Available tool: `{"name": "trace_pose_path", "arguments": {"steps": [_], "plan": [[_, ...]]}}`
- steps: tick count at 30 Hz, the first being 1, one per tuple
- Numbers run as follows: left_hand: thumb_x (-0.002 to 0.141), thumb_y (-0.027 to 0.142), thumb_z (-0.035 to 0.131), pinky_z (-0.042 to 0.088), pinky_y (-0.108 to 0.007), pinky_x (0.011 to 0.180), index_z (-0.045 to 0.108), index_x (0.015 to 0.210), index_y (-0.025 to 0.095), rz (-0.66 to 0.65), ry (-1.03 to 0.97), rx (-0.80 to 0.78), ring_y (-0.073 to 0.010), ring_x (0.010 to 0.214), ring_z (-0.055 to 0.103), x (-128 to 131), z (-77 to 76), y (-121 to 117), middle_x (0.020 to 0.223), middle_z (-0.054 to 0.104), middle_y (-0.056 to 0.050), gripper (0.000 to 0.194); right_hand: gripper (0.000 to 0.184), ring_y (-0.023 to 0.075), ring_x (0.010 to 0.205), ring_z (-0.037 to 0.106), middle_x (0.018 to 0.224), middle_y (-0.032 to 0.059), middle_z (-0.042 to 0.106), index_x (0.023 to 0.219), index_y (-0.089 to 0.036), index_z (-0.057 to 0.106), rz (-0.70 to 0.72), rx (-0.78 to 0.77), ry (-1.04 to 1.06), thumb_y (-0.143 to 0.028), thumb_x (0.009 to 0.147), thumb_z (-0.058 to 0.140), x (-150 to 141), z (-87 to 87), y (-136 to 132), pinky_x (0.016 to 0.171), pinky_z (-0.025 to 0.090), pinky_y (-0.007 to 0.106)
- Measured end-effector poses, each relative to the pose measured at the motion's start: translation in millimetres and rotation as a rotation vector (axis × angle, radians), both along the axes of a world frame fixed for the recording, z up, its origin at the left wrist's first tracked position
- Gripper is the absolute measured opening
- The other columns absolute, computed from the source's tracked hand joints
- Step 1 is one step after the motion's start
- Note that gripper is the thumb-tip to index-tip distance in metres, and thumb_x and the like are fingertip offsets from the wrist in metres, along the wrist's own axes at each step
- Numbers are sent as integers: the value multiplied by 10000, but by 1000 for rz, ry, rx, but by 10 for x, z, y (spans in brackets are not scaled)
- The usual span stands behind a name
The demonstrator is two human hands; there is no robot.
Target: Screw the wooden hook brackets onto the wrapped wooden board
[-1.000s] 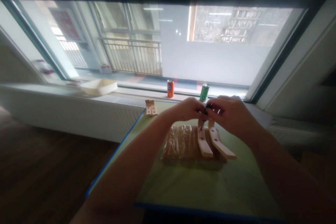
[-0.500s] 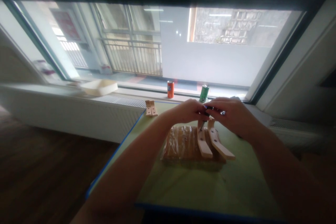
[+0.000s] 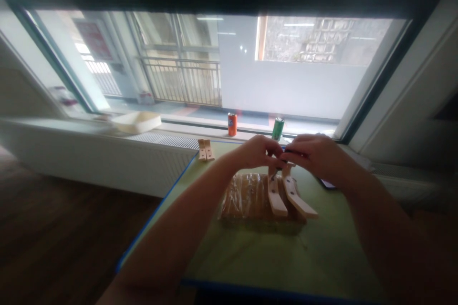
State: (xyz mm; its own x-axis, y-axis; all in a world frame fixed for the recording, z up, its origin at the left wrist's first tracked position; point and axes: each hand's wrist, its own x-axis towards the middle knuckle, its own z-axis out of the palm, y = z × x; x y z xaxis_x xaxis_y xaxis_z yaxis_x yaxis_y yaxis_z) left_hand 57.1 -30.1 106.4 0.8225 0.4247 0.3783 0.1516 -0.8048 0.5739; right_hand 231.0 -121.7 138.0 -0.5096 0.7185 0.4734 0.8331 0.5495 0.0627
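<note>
My left hand (image 3: 258, 151) and my right hand (image 3: 315, 155) meet above the far ends of two pale wooden pieces (image 3: 290, 194). Both hands are closed in a pinch on a small dark tool (image 3: 285, 153) held between them, its tip down at the left wooden piece. The two wooden pieces lie side by side, slanting toward me, on a plastic-wrapped bundle of wooden parts (image 3: 248, 195). The bundle rests on a green table (image 3: 257, 252) with a blue edge.
Another pair of small wooden pieces (image 3: 205, 149) lies at the table's far left corner. An orange can (image 3: 232, 124) and a green can (image 3: 277, 128) stand on the window sill. A white tray (image 3: 136, 121) sits on the sill at left. A dark flat object (image 3: 327, 184) lies under my right wrist.
Both hands stay together over the wooden pieces; my right hand's fingers have shifted slightly on the dark tool. The view has tilted down a little.
</note>
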Motion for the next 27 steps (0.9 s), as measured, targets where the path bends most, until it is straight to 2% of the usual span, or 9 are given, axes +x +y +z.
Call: {"name": "trace_pose_path", "arguments": {"steps": [6, 9, 11, 14, 17, 19, 21, 24, 27], "plan": [[680, 321, 667, 431, -211, 611, 661, 834, 135, -110, -10, -191, -71, 625, 536, -32, -59, 97, 667, 609, 13, 241, 282, 131, 630, 526, 732, 56, 611, 881, -163, 677, -75, 26, -67, -331, 876, 451, -138, -17, -62, 569, 376, 258], [723, 270, 630, 466, -244, 702, 665, 908, 147, -180, -4, -307, -86, 704, 577, -66, -76, 144, 762, 654, -12, 225, 218, 139, 733, 554, 857, 57, 628, 979, -181, 648, -18, -12, 9, -232, 863, 471, -108, -9, -83, 652, 415, 263], [724, 233, 626, 472, -264, 746, 663, 936, 152, -226, -15, -374, -92, 744, 589, -86, -91, 172, 807, 663, -22, 229, 238, 134, 793, 562, 959, 49, 624, 1046, -205, 622, 46, -31, 71, -195, 845, 494, -85, -13, -78, 697, 428, 259], [706, 196, 638, 471, -261, 742, 659, 930, 150, -276, -41, -441, -84, 741, 586, -104, -104, 194, 813, 658, -21, 230, 232, 120, 816, 567, 990, 35, 622, 1036, -212, 624, 111, -61, 117, -177, 835, 512, -79, -36, -48, 711, 433, 243], [645, 204, 696, 462, -240, 690, 650, 901, 147, -233, -40, -398, -81, 711, 576, -95, -97, 176, 800, 646, -14, 266, 157, 127, 755, 560, 865, 35, 630, 919, -184, 654, 66, -12, 78, -249, 827, 545, -98, -65, -7, 665, 416, 251], [641, 228, 704, 454, -233, 662, 643, 883, 143, -189, -19, -328, -84, 695, 568, -73, -94, 149, 783, 639, -12, 264, 201, 134, 694, 545, 790, 39, 621, 852, -168, 656, -2, 23, 38, -332, 824, 543, -114, -81, 15, 606, 392, 257], [699, 249, 658, 454, -238, 668, 638, 902, 144, -180, -3, -291, -89, 705, 567, -47, -105, 130, 786, 636, -19, 229, 264, 140, 659, 534, 761, 48, 613, 824, -159, 653, -72, 40, 7, -378, 840, 506, -129, -89, 23, 576, 373, 263], [771, 235, 584, 461, -243, 709, 635, 939, 151, -205, -25, -298, -85, 733, 572, -24, -132, 140, 816, 640, -23, 195, 286, 147, 658, 535, 766, 60, 614, 841, -155, 651, -110, 38, -2, -376, 858, 470, -135, -79, 9, 591, 375, 271], [788, 216, 563, 459, -244, 758, 645, 937, 156, -216, -28, -323, -83, 774, 579, -35, -135, 166, 848, 650, -24, 181, 232, 142, 714, 549, 852, 65, 626, 944, -163, 635, -44, 24, 58, -297, 871, 460, -114, -53, -12, 649, 396, 264]]}}
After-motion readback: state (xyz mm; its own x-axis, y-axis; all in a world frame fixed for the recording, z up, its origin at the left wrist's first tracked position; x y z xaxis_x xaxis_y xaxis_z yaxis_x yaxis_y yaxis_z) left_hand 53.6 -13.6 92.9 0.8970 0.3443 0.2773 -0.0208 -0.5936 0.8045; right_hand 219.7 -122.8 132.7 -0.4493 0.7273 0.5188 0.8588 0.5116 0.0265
